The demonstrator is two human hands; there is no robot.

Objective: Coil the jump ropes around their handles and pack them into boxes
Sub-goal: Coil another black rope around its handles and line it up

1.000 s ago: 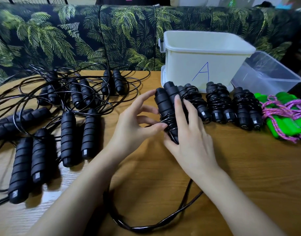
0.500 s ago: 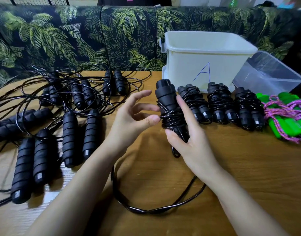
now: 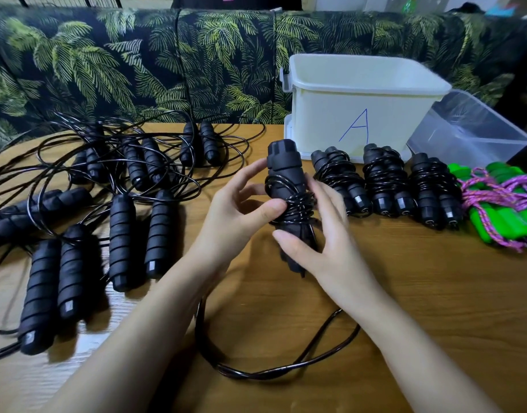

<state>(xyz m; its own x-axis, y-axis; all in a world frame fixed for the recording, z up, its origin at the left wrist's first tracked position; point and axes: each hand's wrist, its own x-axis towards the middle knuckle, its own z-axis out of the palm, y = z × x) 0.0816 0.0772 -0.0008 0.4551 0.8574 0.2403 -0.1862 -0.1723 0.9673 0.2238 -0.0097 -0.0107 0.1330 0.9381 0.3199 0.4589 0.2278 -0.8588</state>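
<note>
Right hand grips the handle pair upright above the table. Left hand pinches the wound cord. Best to lay each turn snug and feed the slack loop evenly.

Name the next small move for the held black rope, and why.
Probably one more turn of cord round the pair of black ribbed handles. The left hand pinches them, the right hand grips their lower end, and a long loop of glossy black cord lies slack on the wooden table: too much to tuck in.
</note>
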